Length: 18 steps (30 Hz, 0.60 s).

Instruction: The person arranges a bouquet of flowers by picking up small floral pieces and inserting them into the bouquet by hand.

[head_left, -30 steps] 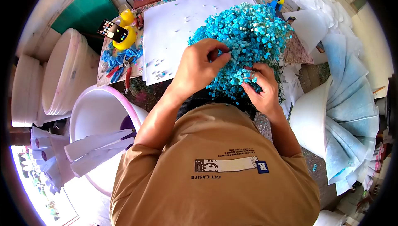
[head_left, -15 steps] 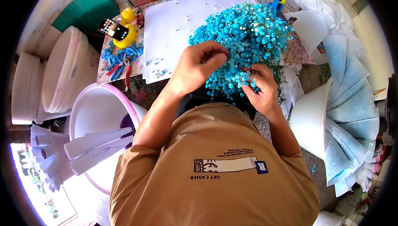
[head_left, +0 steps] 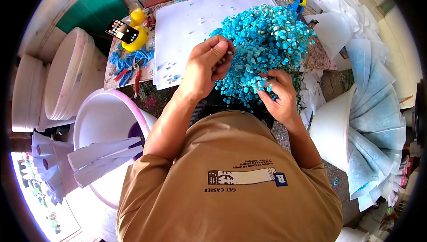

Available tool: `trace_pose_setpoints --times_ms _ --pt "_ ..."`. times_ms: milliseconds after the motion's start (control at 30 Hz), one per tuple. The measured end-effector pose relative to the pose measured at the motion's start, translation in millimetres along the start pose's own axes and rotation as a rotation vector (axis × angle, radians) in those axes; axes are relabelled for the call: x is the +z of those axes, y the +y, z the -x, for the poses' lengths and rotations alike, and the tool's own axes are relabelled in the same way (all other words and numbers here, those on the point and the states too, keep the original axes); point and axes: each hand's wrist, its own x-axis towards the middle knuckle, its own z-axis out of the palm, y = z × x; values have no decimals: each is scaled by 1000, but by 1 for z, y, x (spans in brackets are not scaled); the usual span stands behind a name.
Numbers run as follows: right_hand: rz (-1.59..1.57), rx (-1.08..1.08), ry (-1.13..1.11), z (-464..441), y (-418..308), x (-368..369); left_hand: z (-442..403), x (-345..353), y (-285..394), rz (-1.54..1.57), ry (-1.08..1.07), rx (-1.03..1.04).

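Observation:
A large bunch of blue-dyed baby's breath [head_left: 262,37] stands in front of my body, over the table's near edge. My right hand [head_left: 281,94] is on its near right side, thumb and fingers closed on some of the blue blossoms. At the left edge of the bunch, my left hand [head_left: 205,66] is raised with its fingers curled in and the thumb pressed over them. Small pale bits show at those fingertips, too small to name. The stems of the bunch are mostly hidden beneath the blossoms.
White paper sheets [head_left: 178,33] with scattered petals cover the table. At left lie red-handled pliers [head_left: 137,75] and a phone [head_left: 121,30] against a yellow tape roll [head_left: 135,42]. Buckets stand either side: a white one [head_left: 84,113] at left, another [head_left: 331,131] holding paper-wrapped bundles at right.
My left hand has drawn back from the blossoms, slightly left and up, turning so the thumb lies on top. My right hand stays almost where it was on the bunch.

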Motion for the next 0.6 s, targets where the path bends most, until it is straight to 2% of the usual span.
trace_pose_setpoints --times_ms 33,100,133,167,233,400,600 --pt "2 -3 1 -1 -1 0 0 3 3 0 2 3" --pt "4 -5 4 -1 -1 0 -4 8 4 -165 -11 -67" --pt "4 -15 11 0 -1 1 -8 7 2 -384 10 -66" --pt "4 -25 20 0 0 2 -13 4 -4 -384 6 -66" --pt "10 -24 20 -1 0 2 -18 2 -14 -967 6 320" --pt "17 -20 24 -1 0 1 -21 11 -12 -1020 91 285" --pt "19 -29 12 0 2 2 -28 15 -14 -1155 122 366"
